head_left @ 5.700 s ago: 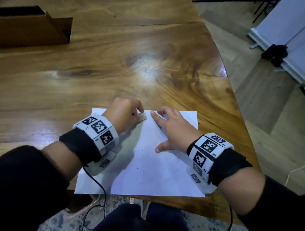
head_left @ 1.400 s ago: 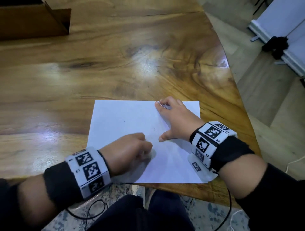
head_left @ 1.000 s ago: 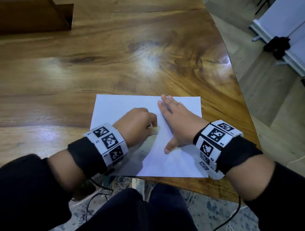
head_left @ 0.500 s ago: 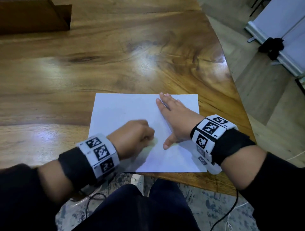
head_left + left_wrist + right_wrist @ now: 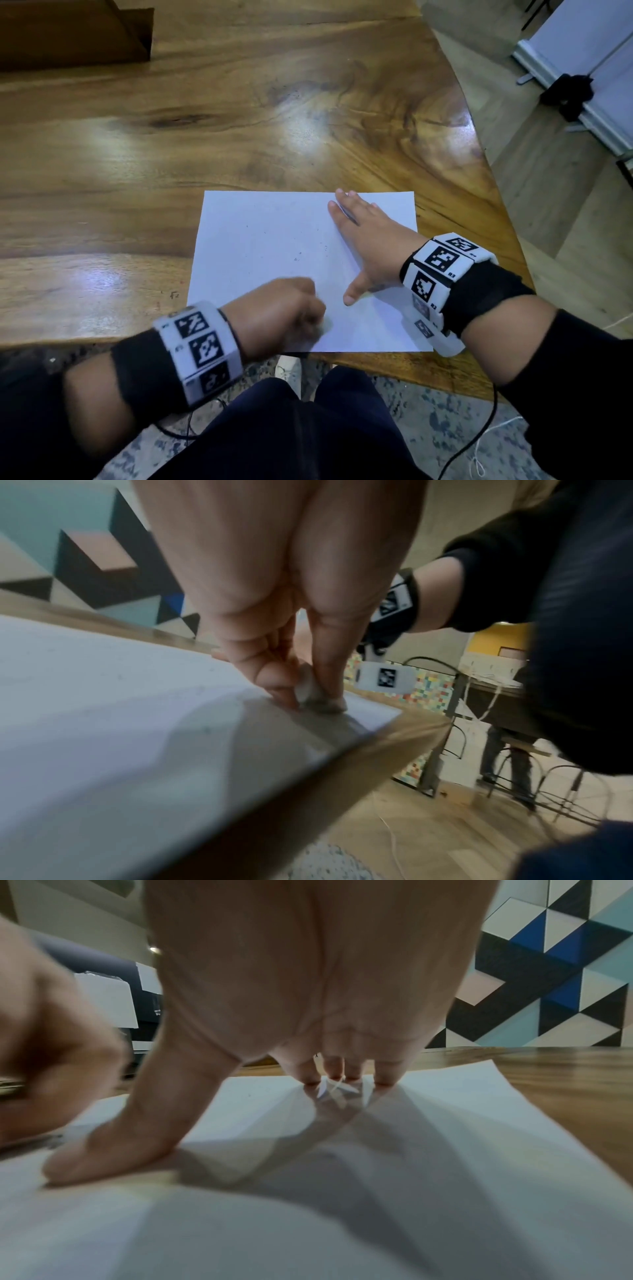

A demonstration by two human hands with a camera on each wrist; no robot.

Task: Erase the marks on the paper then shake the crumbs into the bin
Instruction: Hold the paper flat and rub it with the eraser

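A white sheet of paper (image 5: 274,246) lies on the wooden table (image 5: 239,130) near its front edge, with faint dark specks on it. My left hand (image 5: 284,315) pinches a small pale eraser (image 5: 308,689) and presses it on the paper's near part, by the front edge. In the left wrist view the eraser sits between thumb and fingers against the paper (image 5: 103,696). My right hand (image 5: 363,240) lies flat on the sheet's right side, fingers straight, thumb spread. The right wrist view shows its fingertips (image 5: 310,1074) pressing the paper (image 5: 445,1123).
A brown cardboard box (image 5: 75,34) stands at the far left of the table. The table's right edge curves away to a wooden floor with a white panel (image 5: 582,68). My legs and cables are below the front edge.
My left hand with the eraser has rubbed back and forth, and is now pulled toward the paper's near edge. The right hand has stayed flat on the sheet.
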